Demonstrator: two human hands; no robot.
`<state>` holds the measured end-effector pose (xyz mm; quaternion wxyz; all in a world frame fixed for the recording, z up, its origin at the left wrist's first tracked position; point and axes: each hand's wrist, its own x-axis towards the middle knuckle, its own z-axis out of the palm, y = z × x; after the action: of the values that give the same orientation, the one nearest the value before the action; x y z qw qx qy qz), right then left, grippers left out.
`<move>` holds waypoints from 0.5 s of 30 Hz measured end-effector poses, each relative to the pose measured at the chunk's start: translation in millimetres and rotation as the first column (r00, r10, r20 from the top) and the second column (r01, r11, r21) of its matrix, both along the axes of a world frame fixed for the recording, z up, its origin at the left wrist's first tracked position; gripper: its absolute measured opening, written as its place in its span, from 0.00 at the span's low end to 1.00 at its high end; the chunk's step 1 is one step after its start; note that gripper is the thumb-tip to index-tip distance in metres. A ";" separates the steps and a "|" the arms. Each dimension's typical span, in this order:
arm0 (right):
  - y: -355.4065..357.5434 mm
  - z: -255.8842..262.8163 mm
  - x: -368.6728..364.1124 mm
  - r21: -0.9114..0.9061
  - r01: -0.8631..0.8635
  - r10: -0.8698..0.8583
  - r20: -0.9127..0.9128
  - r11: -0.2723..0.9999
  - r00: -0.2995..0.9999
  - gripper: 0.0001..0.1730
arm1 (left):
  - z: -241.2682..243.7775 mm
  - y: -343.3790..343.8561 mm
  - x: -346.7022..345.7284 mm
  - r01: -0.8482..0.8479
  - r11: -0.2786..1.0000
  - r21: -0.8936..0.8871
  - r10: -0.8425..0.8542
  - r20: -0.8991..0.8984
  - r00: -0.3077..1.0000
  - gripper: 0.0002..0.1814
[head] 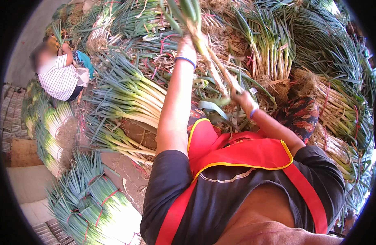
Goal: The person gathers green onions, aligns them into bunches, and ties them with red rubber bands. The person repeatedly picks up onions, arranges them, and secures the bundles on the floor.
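Note:
My left hand (187, 49), with a blue band at the wrist, grips large green onions (213, 69) where their leaves begin. Their green tops point away from me, and the pale, dry-skinned stalks slant down toward my right. At the lower end of one stalk, my right hand (245, 102) is closed, blurred by movement; a blue band circles that wrist too. Loose leaves and peelings (212, 105) lie beneath the stalks, over my lap. To the left of my left forearm, a row of cleaned green onions (145, 98) rests with white ends toward me.
Untrimmed green onions (270, 52) with dry roots lie ahead; tied bundles (335, 104) are piled on the right. Cleaned, tied bundles (99, 202) sit at lower left on the brown floor (134, 183). Another person (59, 73) sits at upper left. A red apron (243, 153) covers my front.

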<state>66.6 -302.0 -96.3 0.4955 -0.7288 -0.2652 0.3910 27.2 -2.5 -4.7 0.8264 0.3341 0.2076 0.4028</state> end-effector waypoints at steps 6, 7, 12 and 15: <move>-12.6 -36.0 41.0 -0.381 -0.131 0.333 0.533 0.916 0.778 0.23 | -19.1 34.6 -6.0 0.004 0.999 -0.038 -0.004 -0.005 1.000 0.22; 12.3 26.0 24.5 -0.316 -0.120 0.262 0.460 0.941 0.849 0.20 | -21.6 42.6 -14.8 -0.022 0.995 -0.096 0.016 -0.059 0.998 0.21; 41.2 87.5 1.6 0.299 -0.217 0.320 -0.354 0.929 0.879 0.22 | -1.1 31.6 -14.1 -0.075 0.981 -0.179 0.074 -0.009 0.997 0.19; 49.3 105.9 -45.6 0.195 -0.097 0.152 -0.290 0.976 0.945 0.27 | 11.1 15.6 -19.0 0.028 0.993 -0.118 -0.015 0.111 0.994 0.15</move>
<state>21.0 -252.7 9.6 0.5678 -0.5948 -0.2655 0.5034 8.1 13.1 6.4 0.8594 0.2637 0.1816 0.3986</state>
